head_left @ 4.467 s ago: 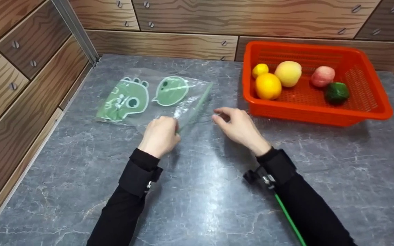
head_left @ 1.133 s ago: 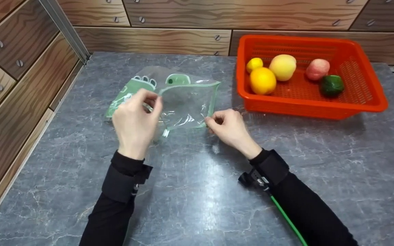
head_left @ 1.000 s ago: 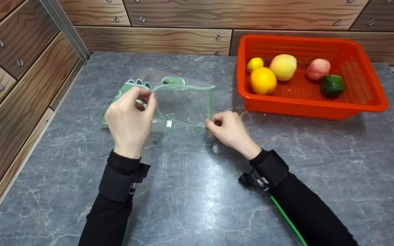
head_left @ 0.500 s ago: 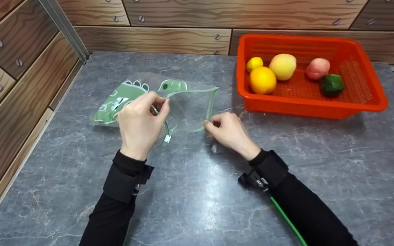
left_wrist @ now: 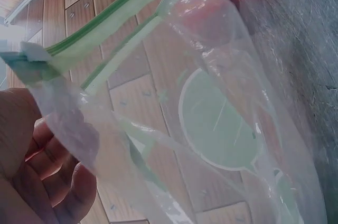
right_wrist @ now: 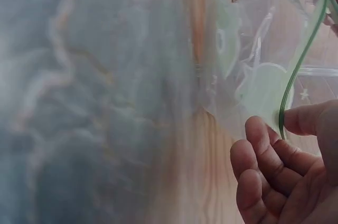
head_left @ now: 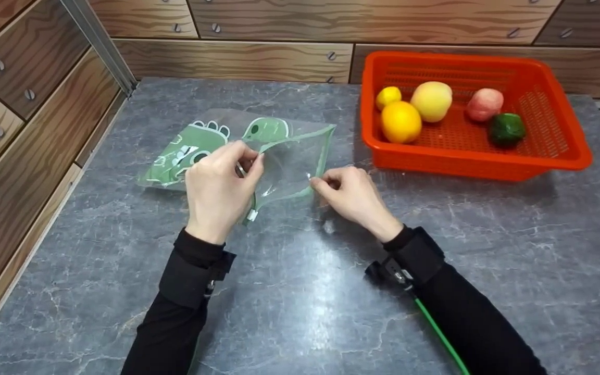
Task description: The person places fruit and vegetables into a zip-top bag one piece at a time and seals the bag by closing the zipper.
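Observation:
A clear zip bag (head_left: 289, 166) with green cartoon prints and a green zip edge lies on the grey table, its mouth spread wide toward me. My left hand (head_left: 222, 190) pinches one side of the mouth between thumb and forefinger. On the near corner sits a white slider (head_left: 252, 214), just below that hand. My right hand (head_left: 354, 198) pinches the opposite edge of the mouth; in the right wrist view its thumb and fingertips meet on the green zip strip (right_wrist: 289, 84). Through the film in the left wrist view a pale green print (left_wrist: 219, 123) shows.
An orange-red basket (head_left: 466, 165) stands at the back right. It holds an orange (head_left: 401, 122), a small yellow fruit (head_left: 388, 97), a large pale yellow fruit (head_left: 432, 101), a pink fruit (head_left: 485, 104) and a dark green one (head_left: 506, 129). Wood-patterned walls (head_left: 237, 60) border the table behind and left.
Earlier only my left hand was on the flatter bag; now both hands hold its mouth apart. Over the last second my left hand has shifted right and slightly nearer; the right has barely moved.

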Action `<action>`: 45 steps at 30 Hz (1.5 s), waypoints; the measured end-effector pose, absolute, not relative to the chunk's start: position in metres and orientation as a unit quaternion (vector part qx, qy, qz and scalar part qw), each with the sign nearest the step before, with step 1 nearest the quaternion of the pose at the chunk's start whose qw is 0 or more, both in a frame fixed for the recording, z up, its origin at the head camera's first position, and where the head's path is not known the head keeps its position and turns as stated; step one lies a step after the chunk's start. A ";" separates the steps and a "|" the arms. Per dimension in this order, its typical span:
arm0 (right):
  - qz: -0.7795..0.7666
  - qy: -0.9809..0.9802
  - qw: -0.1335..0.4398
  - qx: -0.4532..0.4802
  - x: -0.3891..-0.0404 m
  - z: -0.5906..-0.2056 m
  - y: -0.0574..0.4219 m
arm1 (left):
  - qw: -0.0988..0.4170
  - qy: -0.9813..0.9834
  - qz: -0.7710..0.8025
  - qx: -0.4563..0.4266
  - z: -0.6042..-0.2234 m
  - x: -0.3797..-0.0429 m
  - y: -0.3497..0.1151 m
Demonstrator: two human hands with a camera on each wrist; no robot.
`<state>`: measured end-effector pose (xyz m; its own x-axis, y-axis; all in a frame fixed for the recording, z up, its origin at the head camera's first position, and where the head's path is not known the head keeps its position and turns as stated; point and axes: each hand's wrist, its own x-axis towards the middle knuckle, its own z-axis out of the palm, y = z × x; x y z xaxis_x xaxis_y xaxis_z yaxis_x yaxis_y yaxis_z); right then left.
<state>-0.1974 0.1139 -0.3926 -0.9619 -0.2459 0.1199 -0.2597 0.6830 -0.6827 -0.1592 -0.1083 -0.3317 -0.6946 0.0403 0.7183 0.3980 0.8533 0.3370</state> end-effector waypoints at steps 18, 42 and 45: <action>0.375 -0.912 0.093 0.135 -0.195 -0.348 0.141 | 0.357 -0.895 -0.235 -0.127 -0.327 -0.159 -0.112; 0.161 -0.972 0.037 0.167 -0.266 -0.283 0.241 | 0.351 -0.894 -0.242 -0.137 -0.332 -0.158 -0.104; 0.083 -0.977 -0.027 0.196 -0.286 -0.282 0.248 | 0.352 -0.893 -0.243 -0.142 -0.332 -0.157 -0.103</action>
